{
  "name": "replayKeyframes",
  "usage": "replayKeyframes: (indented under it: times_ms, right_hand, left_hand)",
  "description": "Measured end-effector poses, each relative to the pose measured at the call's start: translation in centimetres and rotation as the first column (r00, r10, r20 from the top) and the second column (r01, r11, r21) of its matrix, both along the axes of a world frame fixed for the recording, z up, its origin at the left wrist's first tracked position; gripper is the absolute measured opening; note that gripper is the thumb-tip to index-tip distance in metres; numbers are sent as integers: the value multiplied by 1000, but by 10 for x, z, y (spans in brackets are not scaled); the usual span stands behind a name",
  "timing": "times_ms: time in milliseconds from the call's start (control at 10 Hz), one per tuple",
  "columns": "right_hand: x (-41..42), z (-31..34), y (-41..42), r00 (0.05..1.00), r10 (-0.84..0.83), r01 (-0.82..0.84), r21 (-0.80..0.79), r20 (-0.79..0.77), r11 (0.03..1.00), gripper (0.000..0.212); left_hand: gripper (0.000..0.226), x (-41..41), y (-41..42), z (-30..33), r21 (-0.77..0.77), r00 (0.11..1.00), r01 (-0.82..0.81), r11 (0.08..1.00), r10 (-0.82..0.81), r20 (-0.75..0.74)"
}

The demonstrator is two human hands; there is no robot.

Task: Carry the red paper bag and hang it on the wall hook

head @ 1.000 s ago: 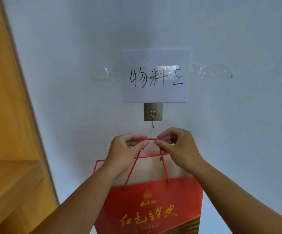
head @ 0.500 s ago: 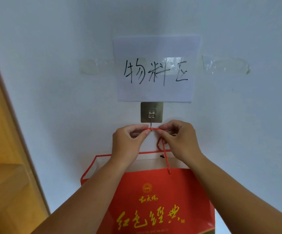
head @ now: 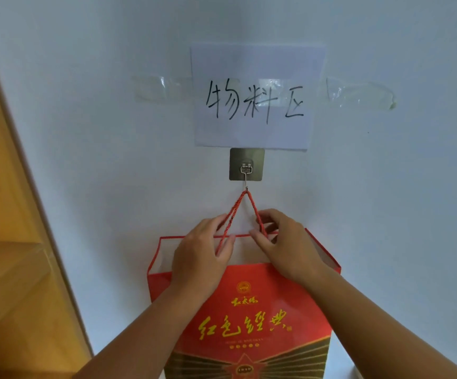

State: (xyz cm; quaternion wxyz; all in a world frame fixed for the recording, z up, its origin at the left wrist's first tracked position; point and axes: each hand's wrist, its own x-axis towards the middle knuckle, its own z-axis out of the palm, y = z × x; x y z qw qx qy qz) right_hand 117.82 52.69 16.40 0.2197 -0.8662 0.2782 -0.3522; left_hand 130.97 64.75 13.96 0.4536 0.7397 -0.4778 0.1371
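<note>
The red paper bag (head: pixel 252 318) with gold lettering hangs against the white wall, its mouth open. Its red rope handles (head: pixel 237 207) run up in a peak to the metal wall hook (head: pixel 246 170), a small wire hook on a square grey adhesive plate. My left hand (head: pixel 202 255) is at the left strand, fingers loosely spread and touching the rope. My right hand (head: pixel 284 242) is at the right strand, with fingertips pinching it near the bag's rim.
A white paper sign (head: pixel 254 97) with black handwriting is taped just above the hook, with clear tape strips (head: pixel 358 93) to both sides. A wooden door or cabinet (head: pixel 6 242) stands along the left edge.
The rope handle went from stretched between my two hands below the hook to looped over the hook. Both hands have dropped down along the strands toward the bag's rim.
</note>
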Motion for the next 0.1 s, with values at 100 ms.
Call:
replayKeyframes:
  times_ms: [100]
  right_hand:
    - [-23, 6, 26, 997, -15, 16, -18, 73, 1000, 41]
  left_hand:
    - [39, -16, 29, -5, -4, 998, -31, 1000, 31, 59]
